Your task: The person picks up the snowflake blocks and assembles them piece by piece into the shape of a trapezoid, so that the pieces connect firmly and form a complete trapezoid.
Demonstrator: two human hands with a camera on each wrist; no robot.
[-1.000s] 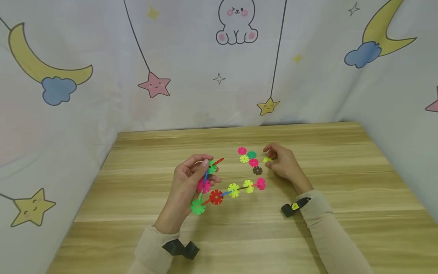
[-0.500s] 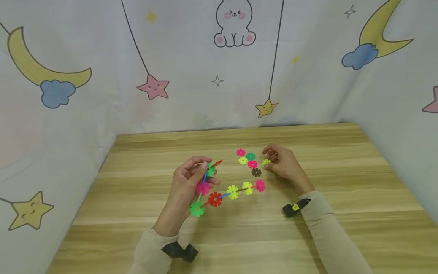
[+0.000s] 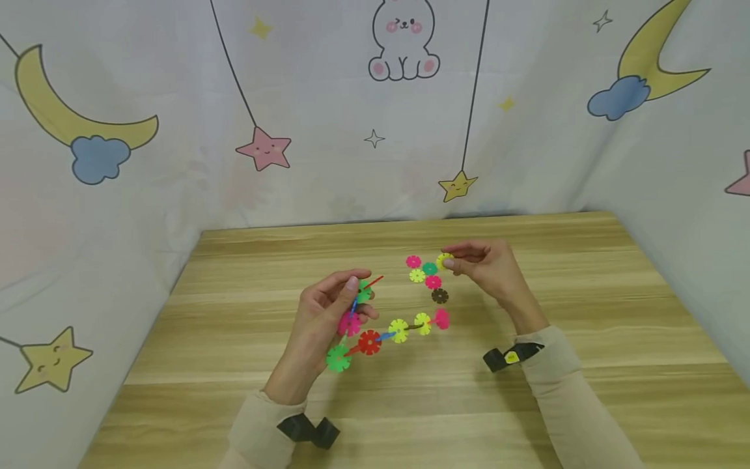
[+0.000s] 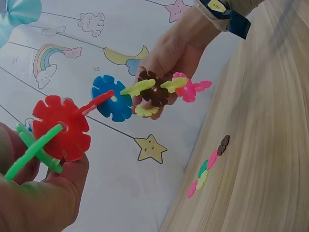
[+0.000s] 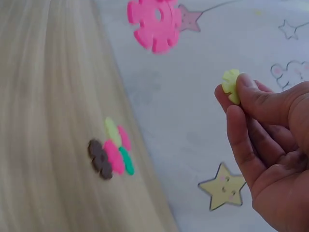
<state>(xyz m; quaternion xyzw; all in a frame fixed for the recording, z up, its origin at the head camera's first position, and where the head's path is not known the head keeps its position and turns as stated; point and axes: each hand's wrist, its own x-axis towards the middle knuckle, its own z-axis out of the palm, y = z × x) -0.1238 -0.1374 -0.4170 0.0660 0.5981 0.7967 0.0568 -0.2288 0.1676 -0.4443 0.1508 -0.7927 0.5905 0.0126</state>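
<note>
My left hand (image 3: 316, 319) grips one end of a chain of interlocking notched plastic discs (image 3: 370, 342) in green, blue, pink, red, yellow and brown. From the hand the chain bends at a green disc (image 3: 338, 358) and runs right, held above the table, to a pink disc (image 3: 442, 318) at its free end. My right hand (image 3: 491, 264) pinches a single yellow disc (image 5: 231, 87) between thumb and fingers, apart from the chain. In the left wrist view, a red disc (image 4: 63, 128) of the chain is nearest the left fingers.
Several loose discs lie in a cluster on the wooden table (image 3: 527, 404), among them a teal one (image 3: 430, 268) and a brown one (image 3: 440, 296). Behind the table hangs a white curtain (image 3: 328, 182) printed with stars and moons.
My right hand, with the yellow disc pinched in it, has risen from the table and shifted slightly left toward the loose cluster. The left hand and chain stay nearly still.
</note>
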